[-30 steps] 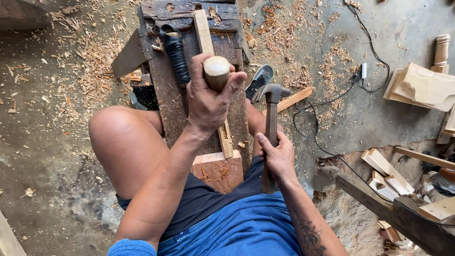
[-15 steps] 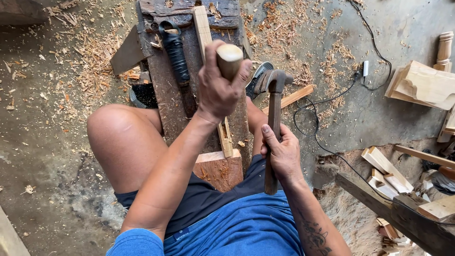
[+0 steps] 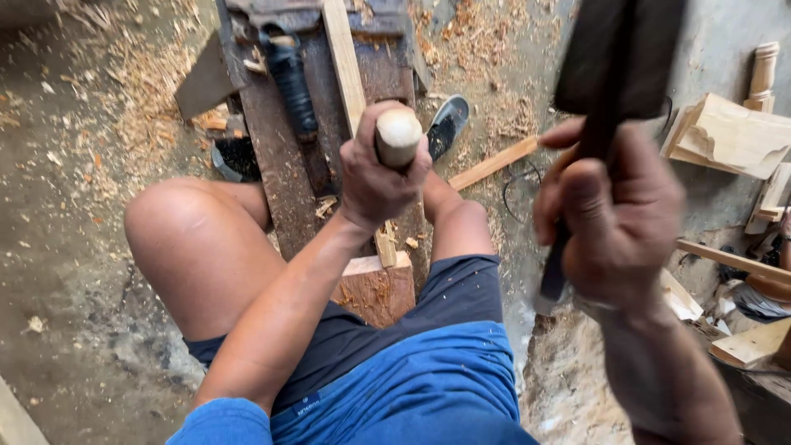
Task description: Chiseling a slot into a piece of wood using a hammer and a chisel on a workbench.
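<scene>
Since half a second ago our right hand point(image 3: 614, 218) has raised the hammer point(image 3: 614, 58) high; left hand point(image 3: 381, 177) grips the chisel handle point(image 3: 398, 136) upright over the bench point(image 3: 284, 185). We strike squarely.

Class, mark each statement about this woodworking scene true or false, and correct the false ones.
1. The left hand grips a chisel with a rounded wooden handle. True.
2. The right hand is empty. False: it holds a hammer, raised close to the camera.
3. The person sits astride a dark wooden bench. True.
4. The floor is covered with blue tiles. False: it is bare grey ground strewn with wood shavings.
5. A pale wooden strip lies lengthwise on the bench. True.
6. The person wears long trousers. False: the blue shorts leave the knees bare.
</scene>
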